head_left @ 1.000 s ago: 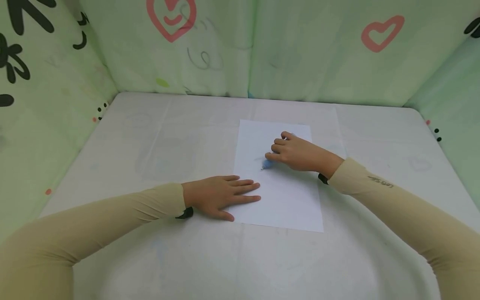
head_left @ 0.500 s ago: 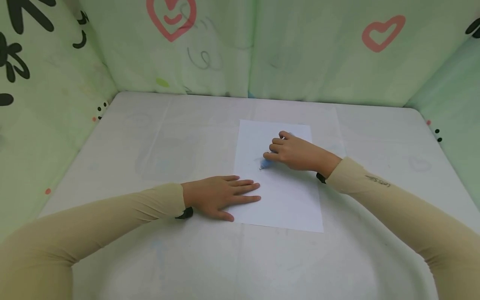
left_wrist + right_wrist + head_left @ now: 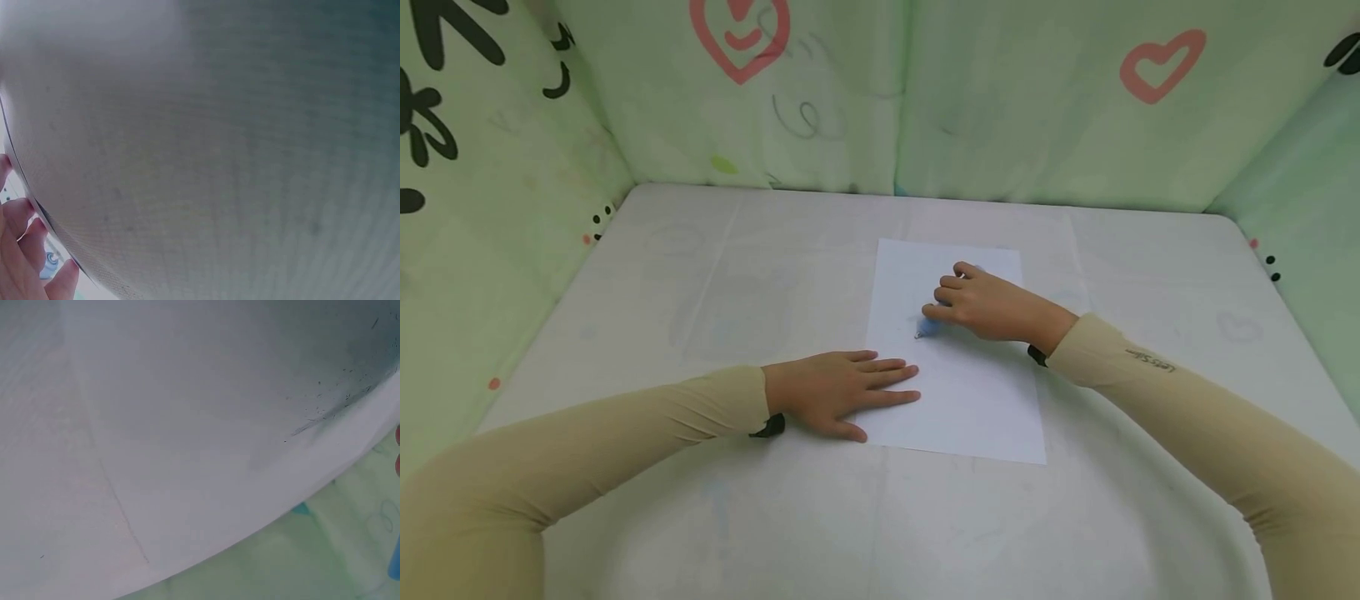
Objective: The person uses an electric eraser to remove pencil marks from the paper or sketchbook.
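A white sheet of paper (image 3: 970,400) lies on the white-covered table. My left hand (image 3: 842,392) rests palm down with spread fingers over the sheet's lower left edge. Above the middle of the sheet, my right hand (image 3: 988,304) grips a blue pen-like tube (image 3: 928,327) with a thin metal tip, which points down and left at the paper. Most of the tube is hidden by the fingers. In the left wrist view, fingers (image 3: 34,250) show at the lower left, with the blue tube beyond. Part of the tube (image 3: 395,561) shows at the right wrist view's edge.
The table (image 3: 700,517) has a wrinkled white cover with faint marks. Green printed curtains (image 3: 1022,100) with hearts and black shapes stand along its back and sides.
My right hand has slid slightly left across the paper with the blue tube in its grip. The left hand and the sheet stay in place.
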Action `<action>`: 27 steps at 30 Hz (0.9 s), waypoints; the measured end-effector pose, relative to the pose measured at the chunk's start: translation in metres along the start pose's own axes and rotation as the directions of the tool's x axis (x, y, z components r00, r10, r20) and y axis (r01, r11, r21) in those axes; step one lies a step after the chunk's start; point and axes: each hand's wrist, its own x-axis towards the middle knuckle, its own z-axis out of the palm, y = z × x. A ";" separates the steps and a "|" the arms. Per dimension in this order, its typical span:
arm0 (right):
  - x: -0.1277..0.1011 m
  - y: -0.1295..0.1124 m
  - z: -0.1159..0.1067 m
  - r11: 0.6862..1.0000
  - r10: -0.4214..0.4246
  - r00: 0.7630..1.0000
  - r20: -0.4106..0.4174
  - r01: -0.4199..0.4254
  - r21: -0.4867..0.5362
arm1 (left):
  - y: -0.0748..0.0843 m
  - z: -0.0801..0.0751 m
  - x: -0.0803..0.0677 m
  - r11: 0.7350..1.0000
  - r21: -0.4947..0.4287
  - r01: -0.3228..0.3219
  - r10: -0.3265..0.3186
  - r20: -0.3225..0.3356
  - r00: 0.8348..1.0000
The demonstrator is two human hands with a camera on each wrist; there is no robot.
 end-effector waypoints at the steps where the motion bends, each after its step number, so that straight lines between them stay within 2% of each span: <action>1: 0.000 0.000 -0.001 1.000 0.000 1.000 0.008 0.000 0.001 | 0.000 0.000 0.000 1.000 0.000 -0.001 0.001 -0.001 1.000; 6: -0.002 0.000 -0.004 1.000 -0.017 1.000 0.025 0.017 0.002 | 0.000 0.000 0.000 1.000 0.003 -0.001 0.001 -0.001 1.000; 16: 0.003 -0.001 -0.001 1.000 -0.026 0.999 -0.021 0.025 -0.017 | 0.000 0.001 -0.001 1.000 0.019 -0.001 0.001 0.003 1.000; 23: 0.000 -0.001 -0.002 1.000 -0.024 1.000 0.002 0.024 -0.010 | -0.001 0.002 0.000 1.000 0.004 -0.008 0.008 -0.003 1.000; 27: -0.001 -0.001 -0.001 1.000 -0.028 0.999 -0.020 0.028 0.001 | -0.001 0.001 0.000 1.000 0.011 -0.008 0.008 0.000 1.000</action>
